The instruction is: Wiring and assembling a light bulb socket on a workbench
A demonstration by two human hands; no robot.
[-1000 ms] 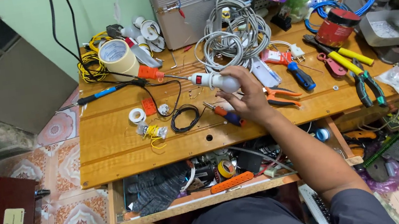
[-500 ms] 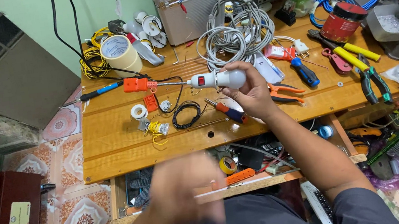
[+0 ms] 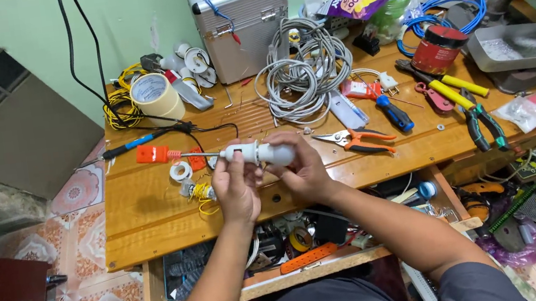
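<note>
Both my hands hold a white cylindrical lamp socket [image 3: 256,153] above the front middle of the wooden workbench [image 3: 146,218]. My right hand [image 3: 304,170] grips its right end. My left hand [image 3: 235,188] pinches its left end with thumb and fingers. An orange-handled screwdriver [image 3: 159,154] lies just left of the socket, its metal shaft reaching to the socket's left end. A small bundle of yellow wire [image 3: 201,194] lies on the bench under my left hand.
A roll of tape [image 3: 154,95], a coil of grey cable [image 3: 302,70], a metal case [image 3: 238,20], orange-handled pliers [image 3: 356,139], yellow-handled pliers [image 3: 465,100], a red tin [image 3: 437,49] and a blue screwdriver [image 3: 393,112] crowd the bench. An open drawer [image 3: 295,254] with tools sits below.
My left hand rose from below the bench and took hold of the socket's left end. My right hand brought the socket nearer to me.
</note>
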